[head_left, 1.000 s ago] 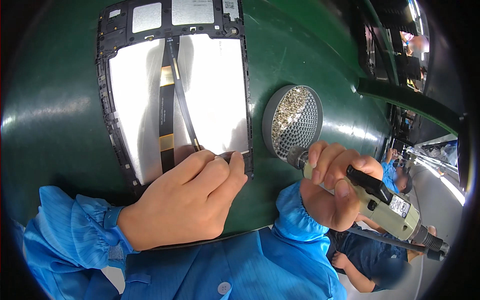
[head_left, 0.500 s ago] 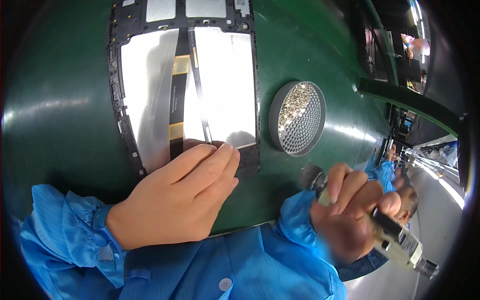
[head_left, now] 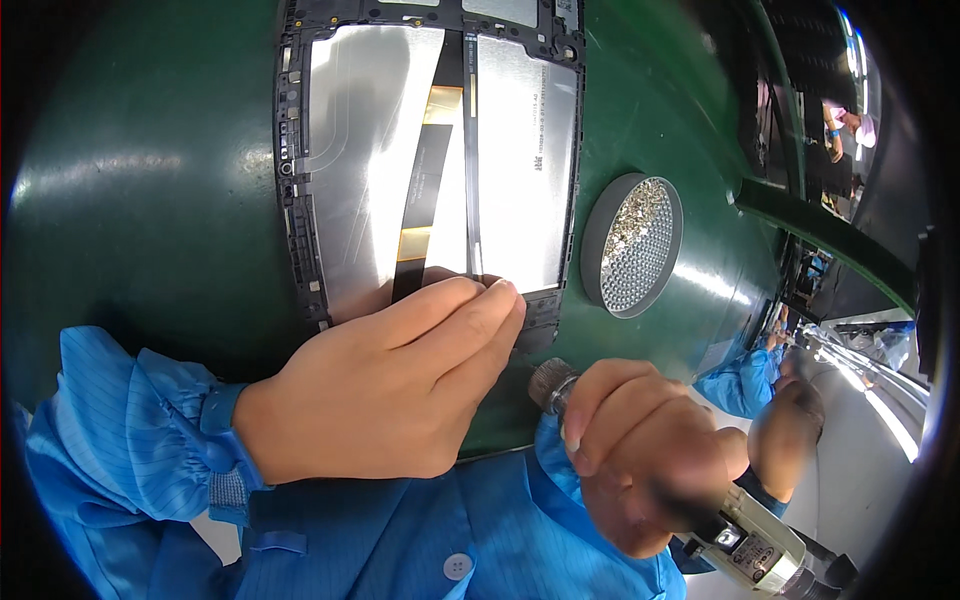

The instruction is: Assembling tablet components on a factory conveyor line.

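Observation:
An opened tablet (head_left: 530, 200) lies on the green work surface, its silvery inner plate facing up inside a black frame. A wide black flex cable (head_left: 428, 170) with gold-coloured sections and a narrow black ribbon cable (head_left: 472, 150) run down its middle. My left hand (head_left: 370, 385) is closed over the tablet's near edge, fingertips pinched at the lower end of the narrow ribbon cable; what lies beneath them is hidden. In my right hand (head_left: 645, 440) is a light-coloured electric screwdriver (head_left: 760, 550), its knurled metal tip end pointing toward the tablet, apart from it.
Right of the tablet stands a round grey dish (head_left: 640, 285) with a dimpled bottom, small shiny screws heaped along its upper left side. A dark green bar (head_left: 830, 230) crosses beyond it. Another person in blue (head_left: 745, 385) sits farther right.
The tablet and dish appear farther right, and the tablet is turned slightly clockwise. My right hand has moved left with the screwdriver, bringing its tip end closer to the tablet's near edge.

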A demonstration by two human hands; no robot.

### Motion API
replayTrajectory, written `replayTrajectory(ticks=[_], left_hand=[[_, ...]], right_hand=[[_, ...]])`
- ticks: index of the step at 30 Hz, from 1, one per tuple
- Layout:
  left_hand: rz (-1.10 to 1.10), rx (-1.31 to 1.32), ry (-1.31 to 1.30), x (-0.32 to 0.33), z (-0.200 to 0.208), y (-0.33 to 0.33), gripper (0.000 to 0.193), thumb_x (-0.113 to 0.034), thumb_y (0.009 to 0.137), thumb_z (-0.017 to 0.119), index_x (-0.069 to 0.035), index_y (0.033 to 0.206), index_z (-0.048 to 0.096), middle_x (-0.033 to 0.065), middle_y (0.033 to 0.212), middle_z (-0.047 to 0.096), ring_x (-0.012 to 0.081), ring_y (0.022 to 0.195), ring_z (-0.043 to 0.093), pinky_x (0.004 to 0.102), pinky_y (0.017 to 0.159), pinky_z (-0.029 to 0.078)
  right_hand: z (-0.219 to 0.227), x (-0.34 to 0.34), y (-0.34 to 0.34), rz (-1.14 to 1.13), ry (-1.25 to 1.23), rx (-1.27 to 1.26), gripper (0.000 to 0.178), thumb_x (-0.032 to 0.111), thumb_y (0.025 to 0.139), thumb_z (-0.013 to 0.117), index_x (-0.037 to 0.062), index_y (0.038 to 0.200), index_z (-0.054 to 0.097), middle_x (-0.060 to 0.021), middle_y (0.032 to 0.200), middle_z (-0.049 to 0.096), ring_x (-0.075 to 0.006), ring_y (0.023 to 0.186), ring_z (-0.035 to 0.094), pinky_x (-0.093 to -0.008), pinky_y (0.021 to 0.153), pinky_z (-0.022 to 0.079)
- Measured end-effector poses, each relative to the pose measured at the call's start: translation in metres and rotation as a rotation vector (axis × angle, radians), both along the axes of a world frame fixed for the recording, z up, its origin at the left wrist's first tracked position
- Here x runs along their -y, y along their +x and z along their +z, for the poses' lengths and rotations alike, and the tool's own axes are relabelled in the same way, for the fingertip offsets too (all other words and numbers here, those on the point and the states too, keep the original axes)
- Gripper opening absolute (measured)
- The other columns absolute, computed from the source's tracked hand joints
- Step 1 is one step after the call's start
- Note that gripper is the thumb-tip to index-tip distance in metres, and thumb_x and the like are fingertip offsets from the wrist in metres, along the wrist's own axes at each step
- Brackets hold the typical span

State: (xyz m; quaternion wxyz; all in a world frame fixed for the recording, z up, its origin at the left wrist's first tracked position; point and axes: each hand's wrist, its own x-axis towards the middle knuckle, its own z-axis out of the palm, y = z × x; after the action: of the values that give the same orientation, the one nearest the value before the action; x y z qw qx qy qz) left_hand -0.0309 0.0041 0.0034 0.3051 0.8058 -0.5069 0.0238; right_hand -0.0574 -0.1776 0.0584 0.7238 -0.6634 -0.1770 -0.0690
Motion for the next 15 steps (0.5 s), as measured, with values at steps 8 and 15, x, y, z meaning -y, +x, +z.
replayTrajectory(ticks=[8, 15], left_hand=[[0.000, -0.064, -0.071, 0.001, 0.001, 0.004, 0.016, -0.009, 0.078, 0.067, 0.004, 0.088, 0.073, 0.0226, 0.111, 0.065, 0.0334, 0.111, 0.057, 0.0423, 0.099, 0.043], [-0.068, -0.127, -0.067, 0.001, 0.004, 0.011, 0.016, -0.007, 0.076, 0.067, 0.006, 0.084, 0.070, 0.0234, 0.110, 0.064, 0.0337, 0.109, 0.057, 0.0429, 0.097, 0.044]], right_hand=[[-0.001, 0.000, 0.003, 0.011, -0.037, -0.011, 0.029, 0.013, 0.085, 0.065, 0.0053, 0.105, 0.046, -0.0021, 0.063, 0.051, -0.0151, 0.051, 0.053, -0.0302, 0.048, 0.044], [-0.007, 0.003, 0.000, 0.064, -0.078, 0.024, 0.028, 0.012, 0.084, 0.063, 0.0072, 0.105, 0.045, -0.0021, 0.063, 0.050, -0.0162, 0.050, 0.052, -0.0313, 0.047, 0.044]])
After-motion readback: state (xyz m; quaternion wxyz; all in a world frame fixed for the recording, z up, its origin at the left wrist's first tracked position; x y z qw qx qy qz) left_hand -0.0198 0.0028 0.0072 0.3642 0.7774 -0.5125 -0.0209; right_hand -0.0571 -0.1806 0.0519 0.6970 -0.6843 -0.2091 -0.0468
